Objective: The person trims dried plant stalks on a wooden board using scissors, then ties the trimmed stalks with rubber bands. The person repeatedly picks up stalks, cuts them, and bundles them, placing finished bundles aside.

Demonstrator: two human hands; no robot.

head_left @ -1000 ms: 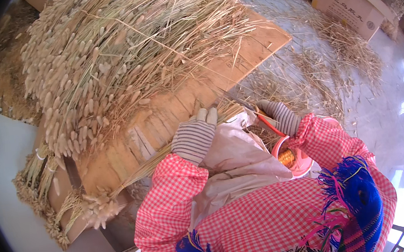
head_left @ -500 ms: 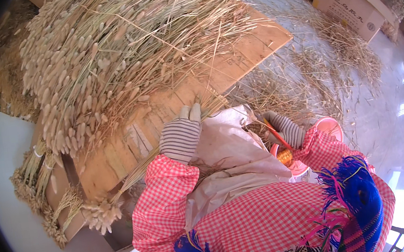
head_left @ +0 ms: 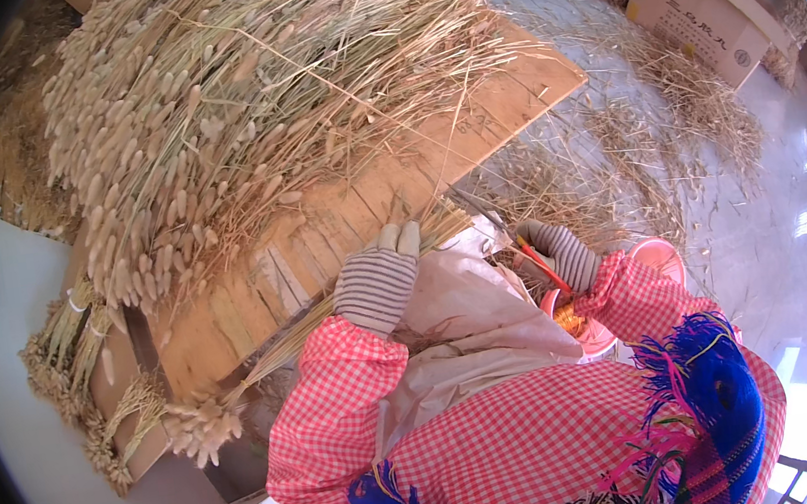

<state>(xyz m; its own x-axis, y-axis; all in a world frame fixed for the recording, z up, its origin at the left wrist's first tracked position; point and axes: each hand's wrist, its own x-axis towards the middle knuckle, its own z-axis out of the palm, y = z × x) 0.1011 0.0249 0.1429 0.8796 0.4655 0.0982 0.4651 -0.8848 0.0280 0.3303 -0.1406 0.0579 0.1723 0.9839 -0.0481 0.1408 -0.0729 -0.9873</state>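
My left hand [head_left: 375,286], in a grey striped glove, is closed round a bundle of dried fluffy-headed grass [head_left: 285,352]. Its pale heads hang past the board's lower left edge, while the cut-looking stem ends stick out to the right of my fingers. In my right hand [head_left: 565,254], gloved alike, is a pair of scissors [head_left: 549,268] with orange-red handles. The dark blades point up and left, close beside the stem ends. Whether they touch the stems I cannot tell. A pale sheet [head_left: 454,296] covers my lap below both hands.
A wooden board [head_left: 322,247] carries a large heap of the same grass [head_left: 235,111]. Tied bunches [head_left: 68,394] hang at the left. A pink bucket [head_left: 661,256] stands by my right wrist. Loose straw [head_left: 653,151] litters the floor near a cardboard box [head_left: 697,14].
My left hand and the bundle have shifted slightly right and toward me. The scissors have turned, and their blades now show beside the stem ends.
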